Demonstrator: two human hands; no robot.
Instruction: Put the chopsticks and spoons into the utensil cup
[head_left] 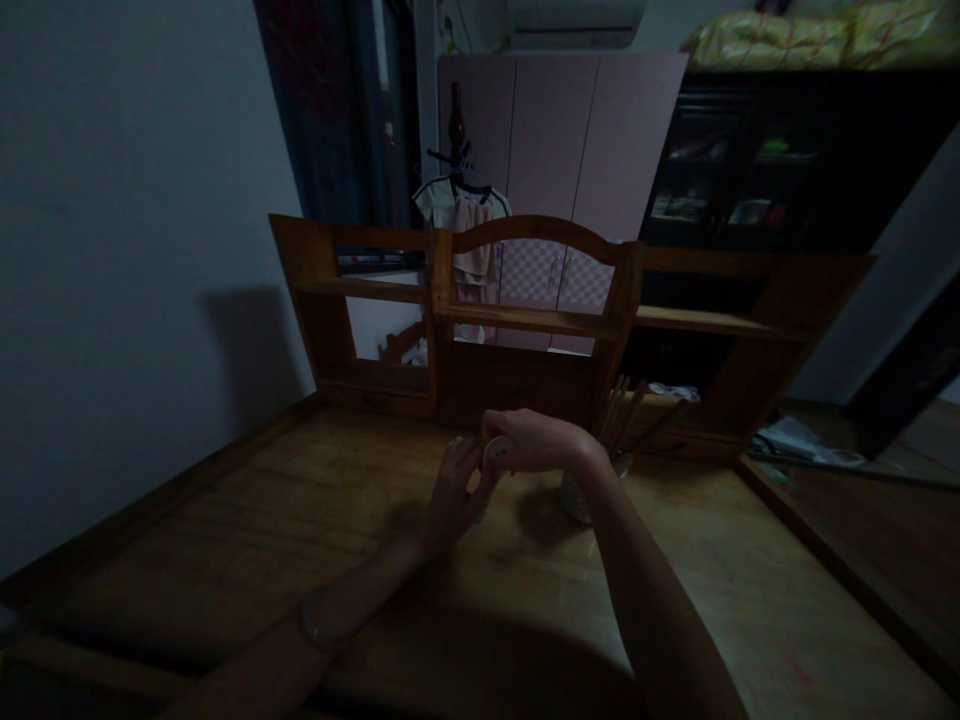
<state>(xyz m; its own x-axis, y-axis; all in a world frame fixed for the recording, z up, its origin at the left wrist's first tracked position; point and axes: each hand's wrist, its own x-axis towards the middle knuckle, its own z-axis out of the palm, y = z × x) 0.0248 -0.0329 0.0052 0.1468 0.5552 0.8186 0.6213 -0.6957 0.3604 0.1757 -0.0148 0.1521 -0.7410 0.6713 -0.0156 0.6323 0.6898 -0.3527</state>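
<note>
Both my hands meet above the middle of the wooden desk, around a small white object with a round, pale end (496, 449). My left hand (451, 498) is closed around its lower part from the left side. From the right and above, my right hand (534, 442) bends over with its fingers curled at the round end. Fingers cover most of the object, and the dim light hides what kind it is. Just behind my right wrist stands a pale container (575, 498) with several thin sticks (616, 412) in it, partly hidden by the forearm.
The wooden desk (300, 520) has a raised shelf unit (525, 318) along its back edge. A wall (150, 250) borders it on the left. A white crumpled item (673, 391) lies in the right shelf compartment. Beyond are clothes on a rack (456, 190) and a pink wardrobe (555, 140).
</note>
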